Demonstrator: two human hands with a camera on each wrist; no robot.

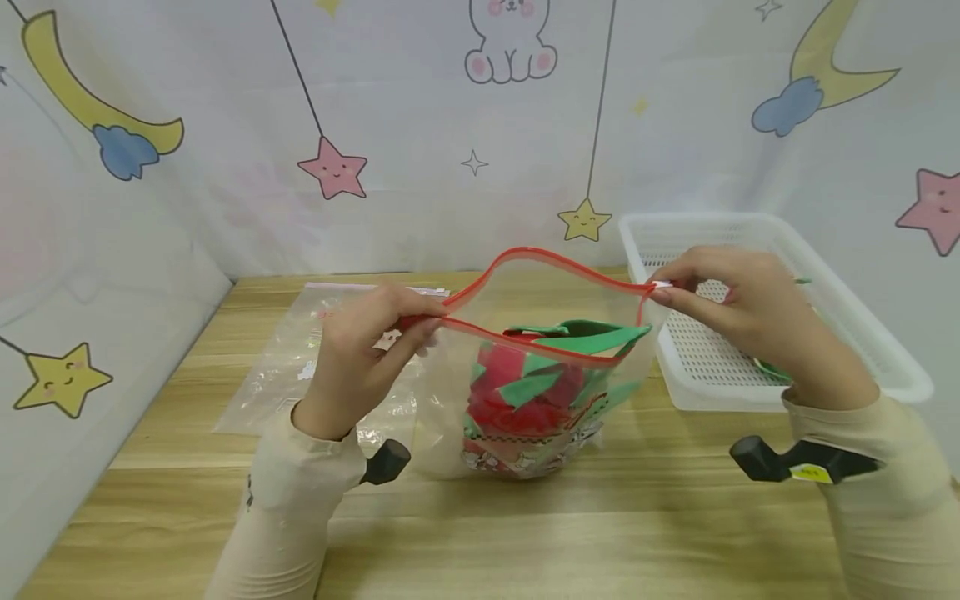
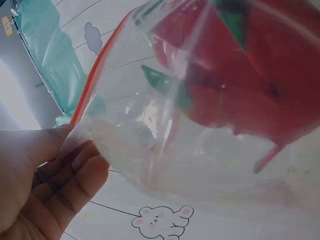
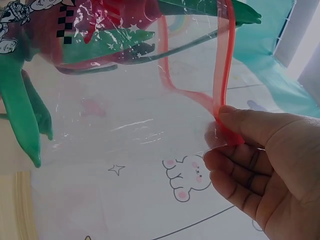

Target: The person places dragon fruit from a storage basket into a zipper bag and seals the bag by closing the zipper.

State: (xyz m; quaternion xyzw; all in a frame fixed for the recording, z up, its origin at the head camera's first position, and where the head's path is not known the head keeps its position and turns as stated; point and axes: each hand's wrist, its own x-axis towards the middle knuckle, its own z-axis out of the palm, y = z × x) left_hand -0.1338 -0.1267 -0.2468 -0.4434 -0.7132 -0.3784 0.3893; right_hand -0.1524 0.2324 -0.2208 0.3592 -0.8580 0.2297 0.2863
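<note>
A clear zip bag (image 1: 442, 425) with a red zip strip stands upright on the table, its mouth spread wide. Inside it is a pink-red dragon fruit (image 1: 517, 383) with green pointed scales, some tips reaching the bag's mouth. My left hand (image 1: 360, 350) pinches the left end of the red strip. At the right end, thumb and fingers of my right hand (image 1: 757, 308) pinch the strip by a white slider (image 1: 660, 285). Both wrist views show the bag's corners, held by the left hand (image 2: 55, 185) and right hand (image 3: 265, 165).
Another clear bag (image 1: 262, 367) with a pink zip lies flat at the left, partly behind my left hand. A white perforated basket (image 1: 697, 220) stands at the back right; green pieces inside are mostly hidden by my right arm. A printed cloth backdrop (image 1: 420, 108) encloses the wooden table (image 1: 525, 542).
</note>
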